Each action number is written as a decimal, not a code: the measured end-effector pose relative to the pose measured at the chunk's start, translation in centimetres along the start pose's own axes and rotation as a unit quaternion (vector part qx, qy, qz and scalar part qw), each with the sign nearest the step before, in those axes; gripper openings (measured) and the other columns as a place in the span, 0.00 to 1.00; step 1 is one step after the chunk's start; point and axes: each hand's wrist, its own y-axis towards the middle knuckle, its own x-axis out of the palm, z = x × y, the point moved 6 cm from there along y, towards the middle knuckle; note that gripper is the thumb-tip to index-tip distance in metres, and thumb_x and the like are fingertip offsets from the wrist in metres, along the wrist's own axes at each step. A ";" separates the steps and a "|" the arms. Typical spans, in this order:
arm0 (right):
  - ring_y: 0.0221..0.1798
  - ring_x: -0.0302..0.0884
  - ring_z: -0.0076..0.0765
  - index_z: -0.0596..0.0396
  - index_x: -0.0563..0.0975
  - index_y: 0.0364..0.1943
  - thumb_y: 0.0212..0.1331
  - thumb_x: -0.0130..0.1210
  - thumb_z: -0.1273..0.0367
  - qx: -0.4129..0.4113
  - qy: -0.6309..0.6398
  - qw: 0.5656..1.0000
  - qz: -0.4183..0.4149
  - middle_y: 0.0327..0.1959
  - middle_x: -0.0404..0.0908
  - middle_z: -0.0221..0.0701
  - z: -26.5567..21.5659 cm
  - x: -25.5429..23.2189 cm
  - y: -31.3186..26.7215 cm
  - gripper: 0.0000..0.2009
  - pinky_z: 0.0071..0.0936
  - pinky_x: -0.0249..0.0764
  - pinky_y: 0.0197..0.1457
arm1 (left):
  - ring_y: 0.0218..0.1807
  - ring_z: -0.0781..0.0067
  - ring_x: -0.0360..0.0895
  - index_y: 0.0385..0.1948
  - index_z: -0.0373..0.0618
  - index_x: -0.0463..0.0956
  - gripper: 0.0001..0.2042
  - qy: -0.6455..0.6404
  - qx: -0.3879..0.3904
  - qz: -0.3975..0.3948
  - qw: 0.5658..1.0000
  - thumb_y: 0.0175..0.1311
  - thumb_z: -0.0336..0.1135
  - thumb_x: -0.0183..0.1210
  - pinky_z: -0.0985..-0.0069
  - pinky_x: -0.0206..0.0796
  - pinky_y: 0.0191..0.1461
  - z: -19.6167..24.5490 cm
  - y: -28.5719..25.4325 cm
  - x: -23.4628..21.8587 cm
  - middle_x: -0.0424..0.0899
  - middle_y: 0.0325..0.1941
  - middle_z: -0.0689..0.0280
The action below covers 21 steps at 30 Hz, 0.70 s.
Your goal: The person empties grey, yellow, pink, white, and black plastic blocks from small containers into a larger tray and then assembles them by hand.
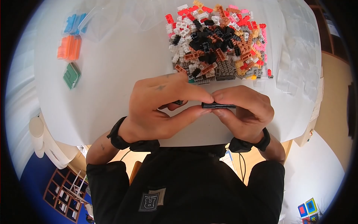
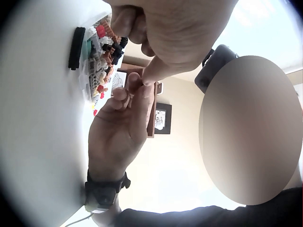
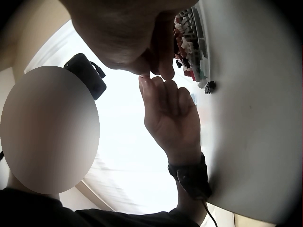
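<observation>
In the head view, my left hand (image 1: 151, 108) and right hand (image 1: 250, 108) meet in front of my chest. Between them is a slim black strip of toy building bricks (image 1: 220, 106), pinched near its left end by the left thumb and forefinger. The right thumb and forefinger pinch it from the other side, fingertips close to the left ones. Partly hidden by the left hand is a second black brick piece (image 1: 178, 102). The left wrist view has a black brick bar (image 2: 76, 48) on the table beside the pile. Both wrist views mostly hide the strip behind fingers.
Beyond the hands lies a big pile of mixed building bricks (image 1: 220, 48) on the white table (image 1: 108, 89). Blue bricks (image 1: 75, 23), orange bricks (image 1: 69, 47) and a green block (image 1: 71, 75) line the left side. Clear plastic pieces (image 1: 294, 74) lie at right.
</observation>
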 end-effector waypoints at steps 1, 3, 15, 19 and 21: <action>0.34 0.83 0.35 0.63 0.81 0.35 0.41 0.65 0.83 -0.001 -0.007 1.000 -0.010 0.32 0.84 0.38 0.0 0.1 0.0 0.13 0.23 0.78 0.36 | 0.15 0.85 0.60 0.31 0.41 0.80 0.12 -0.001 0.005 0.003 1.000 0.42 0.22 0.68 0.84 0.45 0.18 0.0 0.0 0.0 0.72 0.16 0.70; 0.34 0.83 0.35 0.63 0.81 0.35 0.41 0.64 0.83 -0.005 -0.012 1.000 -0.015 0.32 0.84 0.38 -0.1 0.0 0.1 0.12 0.23 0.78 0.36 | 0.15 0.85 0.60 0.31 0.41 0.80 0.12 0.003 0.009 0.002 1.000 0.42 0.22 0.67 0.84 0.46 0.18 0.0 0.0 0.0 0.72 0.16 0.70; 0.34 0.84 0.35 0.61 0.81 0.35 0.42 0.64 0.82 -0.014 -0.033 0.999 -0.022 0.32 0.84 0.37 -0.3 0.0 0.2 0.12 0.22 0.79 0.35 | 0.15 0.86 0.60 0.31 0.41 0.81 0.12 0.009 0.012 -0.001 1.000 0.41 0.22 0.67 0.85 0.45 0.18 0.1 0.0 0.0 0.74 0.17 0.70; 0.34 0.84 0.34 0.61 0.81 0.35 0.41 0.65 0.82 -0.014 -0.055 0.998 -0.033 0.33 0.84 0.37 -0.5 0.0 0.2 0.13 0.22 0.79 0.35 | 0.15 0.86 0.60 0.31 0.41 0.81 0.12 0.008 0.009 0.002 1.000 0.41 0.22 0.67 0.85 0.45 0.18 0.1 -0.1 0.0 0.73 0.17 0.70; 0.34 0.84 0.34 0.61 0.81 0.35 0.41 0.65 0.82 -0.015 -0.056 0.998 -0.033 0.33 0.84 0.37 -0.6 0.0 0.3 0.13 0.22 0.79 0.35 | 0.15 0.86 0.60 0.31 0.41 0.81 0.12 0.007 0.005 0.000 1.000 0.41 0.22 0.67 0.84 0.45 0.18 0.1 -0.1 0.0 0.73 0.17 0.70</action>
